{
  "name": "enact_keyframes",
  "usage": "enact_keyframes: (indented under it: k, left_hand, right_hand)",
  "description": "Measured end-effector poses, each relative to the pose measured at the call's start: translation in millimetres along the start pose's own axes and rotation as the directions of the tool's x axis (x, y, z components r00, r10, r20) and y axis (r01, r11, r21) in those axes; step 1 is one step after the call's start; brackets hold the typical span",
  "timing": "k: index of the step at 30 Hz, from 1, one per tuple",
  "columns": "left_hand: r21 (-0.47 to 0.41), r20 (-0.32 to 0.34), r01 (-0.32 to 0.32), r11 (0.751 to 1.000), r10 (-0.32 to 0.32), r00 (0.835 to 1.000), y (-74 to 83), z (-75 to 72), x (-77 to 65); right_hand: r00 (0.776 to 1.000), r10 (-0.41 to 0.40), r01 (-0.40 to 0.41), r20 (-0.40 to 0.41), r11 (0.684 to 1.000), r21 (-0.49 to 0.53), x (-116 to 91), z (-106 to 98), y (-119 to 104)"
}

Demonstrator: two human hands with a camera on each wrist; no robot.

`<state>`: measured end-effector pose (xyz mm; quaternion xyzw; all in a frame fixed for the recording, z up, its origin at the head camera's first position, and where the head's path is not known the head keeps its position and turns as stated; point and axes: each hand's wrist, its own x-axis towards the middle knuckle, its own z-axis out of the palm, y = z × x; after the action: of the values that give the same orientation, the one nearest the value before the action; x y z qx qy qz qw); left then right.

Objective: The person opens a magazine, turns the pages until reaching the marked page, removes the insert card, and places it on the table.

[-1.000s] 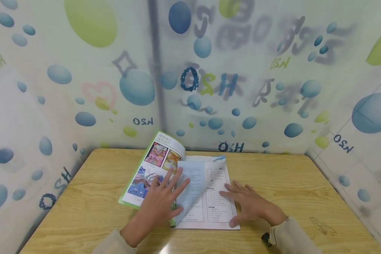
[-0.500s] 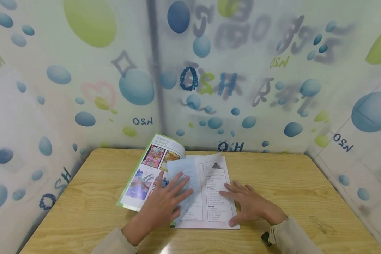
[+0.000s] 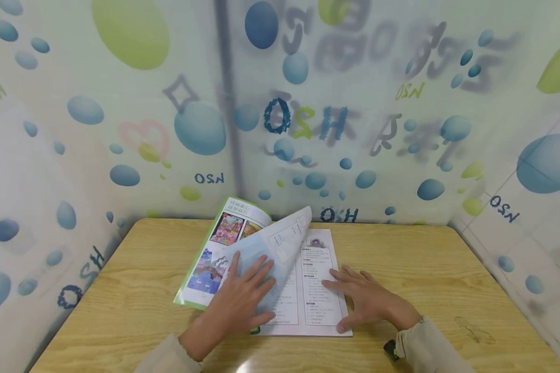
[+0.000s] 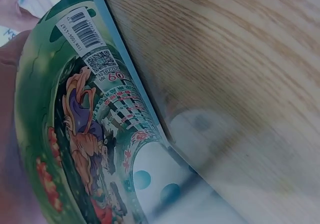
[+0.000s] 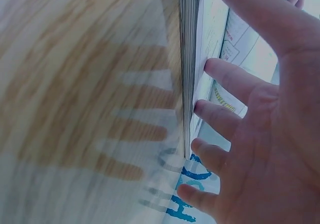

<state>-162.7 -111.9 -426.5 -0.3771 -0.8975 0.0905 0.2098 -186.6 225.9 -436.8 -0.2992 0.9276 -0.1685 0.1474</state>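
An open magazine (image 3: 324, 295) lies on the wooden table, with a colourful picture page (image 3: 207, 277) at its left. One bluish leaf (image 3: 287, 235) is raised and curled over toward the left, its top corner sticking up. Spread fingers of my left hand (image 3: 240, 300) rest against that leaf near the fold. My right hand (image 3: 373, 300) has its fingers spread on the right page's outer edge, thumb near the lower corner. In the left wrist view the green illustrated cover (image 4: 37, 99) with a barcode bends up from the table. The right wrist view shows fingertips at the page block's edge (image 5: 188, 74).
The wooden table (image 3: 424, 259) reaches back to a wall covering (image 3: 378, 202) printed with bubbles and mirrored lettering. A dark wrist device (image 3: 391, 351) sits by my right sleeve.
My left hand has swept the leaf leftward and its top corner has lifted and curled, showing more of the right page underneath. My right hand stays in place.
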Motion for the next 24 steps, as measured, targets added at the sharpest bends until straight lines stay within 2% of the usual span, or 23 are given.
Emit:
enact_keyframes:
  k: [4,11,17,24]
  left_hand:
    - [0.018,0.012,0.016,1.0,-0.017,1.0,0.2,-2.0,0.5]
    - [-0.013,0.003,0.028,1.0,-0.028,1.0,0.2,-4.6,-1.6]
    - [-0.031,0.051,0.036,0.999,-0.034,0.998,0.7,-4.1,-2.9]
    - [-0.068,0.116,0.062,0.996,-0.054,0.992,0.4,-7.5,-4.8]
  right_hand:
    - [1.0,-0.005,0.005,0.003,1.0,0.001,0.5,-0.3,-0.2]
    - [1.0,-0.009,0.009,-0.002,1.0,0.002,0.5,0.3,-0.1]
    - [1.0,-0.03,0.03,-0.006,0.999,0.01,0.6,-0.1,0.3]
    - [1.0,-0.015,0.015,-0.005,1.0,0.018,-1.9,0.2,1.3]
